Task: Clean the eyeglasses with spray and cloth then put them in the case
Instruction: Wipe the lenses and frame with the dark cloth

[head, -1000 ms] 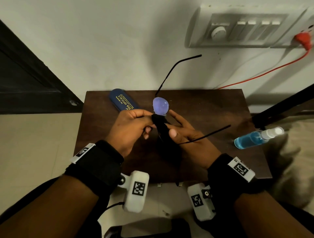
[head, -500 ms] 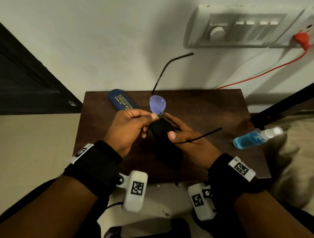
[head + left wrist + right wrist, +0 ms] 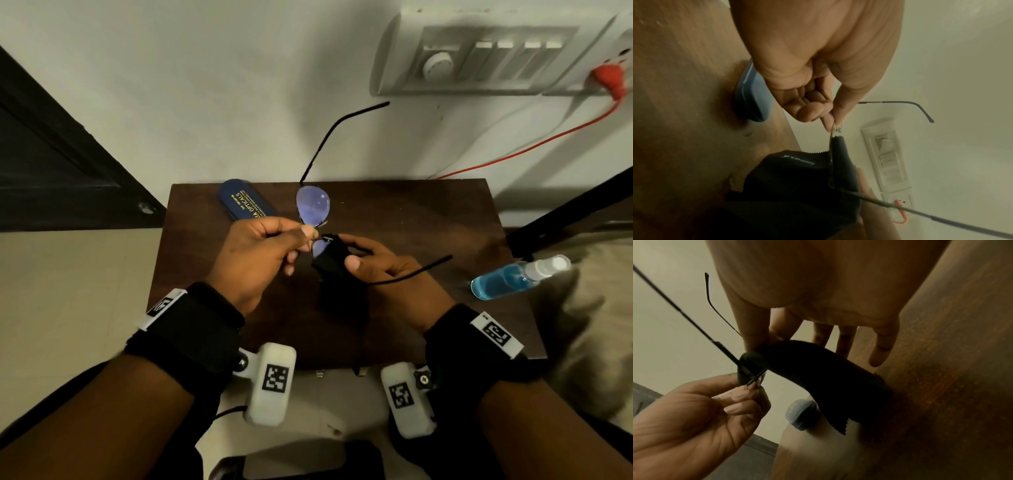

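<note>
Eyeglasses (image 3: 313, 209) hang above the table (image 3: 411, 219): the left hand (image 3: 255, 260) pinches the bridge, the right hand (image 3: 380, 270) clamps the cloth (image 3: 330, 260) round the near lens. Spray bottle (image 3: 513, 277) lies right; case (image 3: 245, 204) far left, closed.

Left wrist: the pinch sits at the bridge.

Right wrist: cloth folds over the lens. Wiping seems underway; casing remains.

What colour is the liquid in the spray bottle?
Blue, in the spray bottle; the head view shows it best.

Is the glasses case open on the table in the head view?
No, the blue case lies shut on the table, beyond the left hand.
</note>
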